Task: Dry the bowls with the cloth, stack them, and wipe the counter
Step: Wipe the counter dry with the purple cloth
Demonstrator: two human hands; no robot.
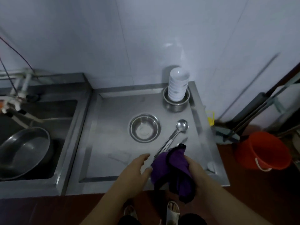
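The purple cloth (173,169) is held bunched in the right hand (193,169) over the front edge of the steel worktop (103,127), fingers wrapped round its right side, loose folds hanging down past that edge; the left hand (138,166) is seen just left of the cloth, fingers loosely extended and gripping nothing, the fingertips at or against the cloth's left edge — contact cannot be told for certain.

1 steel bowl (145,128) is left unstacked, upright, near the middle of the worktop, straight ahead of the left hand and a little left of the cloth; the left hand is judged the nearer to it. The stack of white bowls (178,86) is set inside a steel bowl at the back right corner, well apart from both hands. A ladle (172,137) is laid diagonally, its long axis running from the bowl end at back right down to the handle near the cloth; its handle tip is hidden by the cloth.

The next reach is judged to be forward with the left hand to the lone bowl, the cloth brought to it by the right; both forearms are angled inward from the front edge.
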